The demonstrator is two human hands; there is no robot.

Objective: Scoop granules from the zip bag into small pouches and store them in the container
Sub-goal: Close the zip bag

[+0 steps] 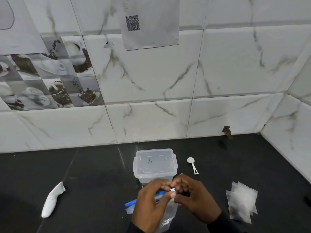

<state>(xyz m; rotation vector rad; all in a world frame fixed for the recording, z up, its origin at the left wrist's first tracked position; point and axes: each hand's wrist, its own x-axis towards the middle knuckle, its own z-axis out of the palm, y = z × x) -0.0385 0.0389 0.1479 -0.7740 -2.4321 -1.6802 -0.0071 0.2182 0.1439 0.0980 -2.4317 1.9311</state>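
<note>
The left hand [149, 204] and the right hand [193, 197] are close together just in front of the container [135, 165]. Each pinches the top of the zip bag [170, 214] at its blue closing strip, and the bag hangs down between them. If the fingers pull the strip apart too sharply, I think the thin bag can jerk or tear and granules can spill on the dark counter [94, 182]. The spoon [192, 164] and the small pouches [242, 204] lie apart at the right and the container has its lid on, so nothing is ready to catch a spill.
</note>
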